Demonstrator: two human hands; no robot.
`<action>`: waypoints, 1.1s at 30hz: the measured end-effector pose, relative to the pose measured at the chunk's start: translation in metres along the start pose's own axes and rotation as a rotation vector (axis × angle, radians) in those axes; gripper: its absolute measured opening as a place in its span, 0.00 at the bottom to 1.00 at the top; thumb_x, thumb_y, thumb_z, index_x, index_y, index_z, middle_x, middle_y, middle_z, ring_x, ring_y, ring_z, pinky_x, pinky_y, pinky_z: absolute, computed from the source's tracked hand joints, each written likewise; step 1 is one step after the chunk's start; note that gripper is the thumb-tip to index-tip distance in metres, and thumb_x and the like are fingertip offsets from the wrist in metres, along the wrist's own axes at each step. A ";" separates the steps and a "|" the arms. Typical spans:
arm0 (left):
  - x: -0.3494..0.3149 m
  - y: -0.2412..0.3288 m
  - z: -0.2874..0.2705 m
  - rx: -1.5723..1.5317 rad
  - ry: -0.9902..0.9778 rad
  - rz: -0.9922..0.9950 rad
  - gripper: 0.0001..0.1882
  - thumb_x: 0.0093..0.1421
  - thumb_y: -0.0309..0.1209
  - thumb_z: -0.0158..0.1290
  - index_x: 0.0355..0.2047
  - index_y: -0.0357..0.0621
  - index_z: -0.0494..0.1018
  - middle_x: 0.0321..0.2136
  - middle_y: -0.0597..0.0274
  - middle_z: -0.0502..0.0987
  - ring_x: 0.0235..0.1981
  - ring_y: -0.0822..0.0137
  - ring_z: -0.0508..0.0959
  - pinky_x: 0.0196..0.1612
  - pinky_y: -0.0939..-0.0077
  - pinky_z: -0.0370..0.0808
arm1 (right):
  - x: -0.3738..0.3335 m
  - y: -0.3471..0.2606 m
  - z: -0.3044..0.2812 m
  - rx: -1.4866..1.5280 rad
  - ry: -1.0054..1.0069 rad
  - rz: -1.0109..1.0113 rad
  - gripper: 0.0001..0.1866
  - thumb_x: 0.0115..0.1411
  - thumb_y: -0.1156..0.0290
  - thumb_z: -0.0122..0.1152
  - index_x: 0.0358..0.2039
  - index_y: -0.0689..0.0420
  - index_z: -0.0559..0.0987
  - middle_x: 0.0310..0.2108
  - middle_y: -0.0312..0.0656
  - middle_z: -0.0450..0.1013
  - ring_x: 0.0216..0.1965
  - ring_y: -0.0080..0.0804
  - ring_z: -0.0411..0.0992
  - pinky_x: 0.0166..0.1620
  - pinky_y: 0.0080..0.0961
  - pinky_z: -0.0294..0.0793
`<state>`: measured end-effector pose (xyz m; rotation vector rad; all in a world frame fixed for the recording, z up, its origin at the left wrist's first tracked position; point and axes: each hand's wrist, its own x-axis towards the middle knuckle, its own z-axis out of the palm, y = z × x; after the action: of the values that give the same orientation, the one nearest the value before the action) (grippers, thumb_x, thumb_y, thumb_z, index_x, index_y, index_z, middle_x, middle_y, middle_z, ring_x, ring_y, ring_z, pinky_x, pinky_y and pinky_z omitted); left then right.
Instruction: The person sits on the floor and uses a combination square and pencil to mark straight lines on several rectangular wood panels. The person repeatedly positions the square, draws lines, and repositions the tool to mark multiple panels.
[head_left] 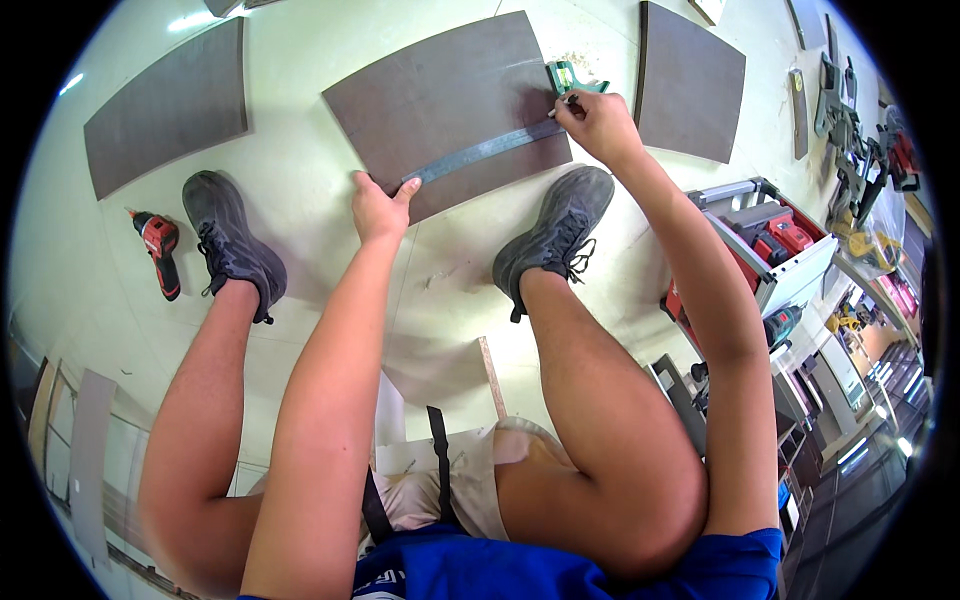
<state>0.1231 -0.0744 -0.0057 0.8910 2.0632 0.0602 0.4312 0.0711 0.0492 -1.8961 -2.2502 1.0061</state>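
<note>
A brown board lies on the floor in front of me, between and beyond my feet. Across its near part runs a steel ruler. My left hand is at the board's near left edge, its thumb pressing on the ruler's left end. At the right edge, my right hand pinches a thin pen-like marker close to the ruler's other end. Just beyond those fingers sits a green square head with a level vial. My hand hides whether it joins the ruler.
Similar brown boards lie at the left and right. A red and black cordless driver rests beside my left shoe. Right of my right shoe stands a tool case with red tools. Clamps lie farther right.
</note>
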 end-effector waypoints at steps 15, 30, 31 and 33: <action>0.001 -0.003 0.004 0.046 0.024 -0.016 0.40 0.54 0.50 0.69 0.50 0.33 0.61 0.45 0.37 0.77 0.48 0.40 0.78 0.51 0.49 0.75 | -0.008 -0.041 0.041 -0.142 -0.113 -0.309 0.13 0.61 0.61 0.57 0.29 0.58 0.79 0.27 0.52 0.78 0.32 0.54 0.77 0.40 0.47 0.78; 0.000 0.001 0.000 0.054 0.007 -0.030 0.39 0.53 0.51 0.69 0.49 0.34 0.61 0.43 0.37 0.77 0.48 0.39 0.77 0.51 0.49 0.75 | -0.003 -0.024 0.028 -0.374 -0.135 -0.245 0.14 0.64 0.60 0.53 0.30 0.56 0.79 0.25 0.48 0.79 0.30 0.49 0.80 0.38 0.45 0.80; 0.000 0.001 0.000 0.058 0.015 -0.027 0.39 0.53 0.51 0.69 0.49 0.34 0.61 0.43 0.37 0.77 0.48 0.39 0.77 0.51 0.49 0.75 | -0.003 -0.032 0.035 -0.345 -0.137 -0.273 0.14 0.65 0.59 0.53 0.30 0.56 0.79 0.26 0.48 0.79 0.30 0.49 0.80 0.38 0.45 0.80; 0.000 -0.002 0.004 0.064 0.036 -0.017 0.39 0.53 0.51 0.69 0.49 0.35 0.61 0.44 0.36 0.77 0.49 0.38 0.77 0.52 0.49 0.74 | 0.001 -0.059 0.046 -0.319 -0.256 -0.248 0.14 0.65 0.60 0.52 0.31 0.56 0.79 0.27 0.48 0.79 0.31 0.49 0.80 0.38 0.45 0.80</action>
<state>0.1246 -0.0768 -0.0085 0.9171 2.1158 0.0006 0.3608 0.0486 0.0412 -1.5990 -2.8565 0.9469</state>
